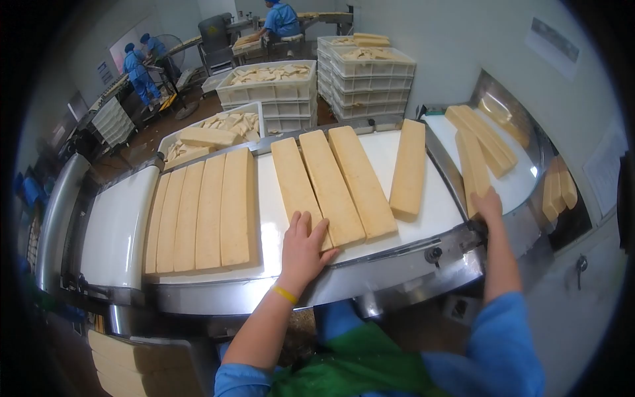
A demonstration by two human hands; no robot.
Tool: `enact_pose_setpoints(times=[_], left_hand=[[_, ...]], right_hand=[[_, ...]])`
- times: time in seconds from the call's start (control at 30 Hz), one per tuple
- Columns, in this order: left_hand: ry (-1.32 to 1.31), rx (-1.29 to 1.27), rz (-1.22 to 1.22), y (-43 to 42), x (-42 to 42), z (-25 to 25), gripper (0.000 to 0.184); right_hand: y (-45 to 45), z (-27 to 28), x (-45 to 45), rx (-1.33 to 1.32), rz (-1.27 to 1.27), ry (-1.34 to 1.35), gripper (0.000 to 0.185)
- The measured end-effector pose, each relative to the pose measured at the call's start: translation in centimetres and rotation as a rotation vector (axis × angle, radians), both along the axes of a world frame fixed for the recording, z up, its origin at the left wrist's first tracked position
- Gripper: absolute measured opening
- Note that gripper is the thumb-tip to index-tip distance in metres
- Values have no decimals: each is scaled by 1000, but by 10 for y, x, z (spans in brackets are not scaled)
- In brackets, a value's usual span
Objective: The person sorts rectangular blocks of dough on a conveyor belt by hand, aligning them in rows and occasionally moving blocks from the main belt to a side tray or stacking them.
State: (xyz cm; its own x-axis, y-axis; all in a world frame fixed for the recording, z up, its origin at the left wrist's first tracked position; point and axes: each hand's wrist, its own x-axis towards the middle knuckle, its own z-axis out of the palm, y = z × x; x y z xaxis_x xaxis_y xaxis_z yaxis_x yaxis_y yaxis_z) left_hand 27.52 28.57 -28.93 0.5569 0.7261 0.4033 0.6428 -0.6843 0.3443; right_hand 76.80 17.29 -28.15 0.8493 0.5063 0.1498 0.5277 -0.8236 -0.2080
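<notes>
My left hand [305, 248], with a yellow band at the wrist, rests on the near end of a long pale loaf [294, 178], fingers spread. Two more loaves lie right beside that one on the white belt [268, 218], and a single loaf [408, 169] lies apart, further right. At the right, my right hand [487, 204] is closed round the near end of another long loaf [471, 165] on the round-edged white surface [522, 169]. Two long loaves [483, 139] lie side by side just behind it. Several loaves [205, 212] stand packed together on the belt's left part.
Metal edging [397, 268] runs along the near side of the belt. Behind it are a crate of pieces [254, 109] and stacked white crates [374, 83]. Long loaves [132, 364] lie at the lower left. People in blue [139, 73] work at the far left; another person [281, 21] sits farther back.
</notes>
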Motion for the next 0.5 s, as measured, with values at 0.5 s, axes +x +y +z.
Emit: enact_pose_setpoints(times=[0.5], left_hand=[[28, -23, -18, 3, -17, 5, 65]], right_hand=[[60, 12, -108, 309, 512, 365, 75]])
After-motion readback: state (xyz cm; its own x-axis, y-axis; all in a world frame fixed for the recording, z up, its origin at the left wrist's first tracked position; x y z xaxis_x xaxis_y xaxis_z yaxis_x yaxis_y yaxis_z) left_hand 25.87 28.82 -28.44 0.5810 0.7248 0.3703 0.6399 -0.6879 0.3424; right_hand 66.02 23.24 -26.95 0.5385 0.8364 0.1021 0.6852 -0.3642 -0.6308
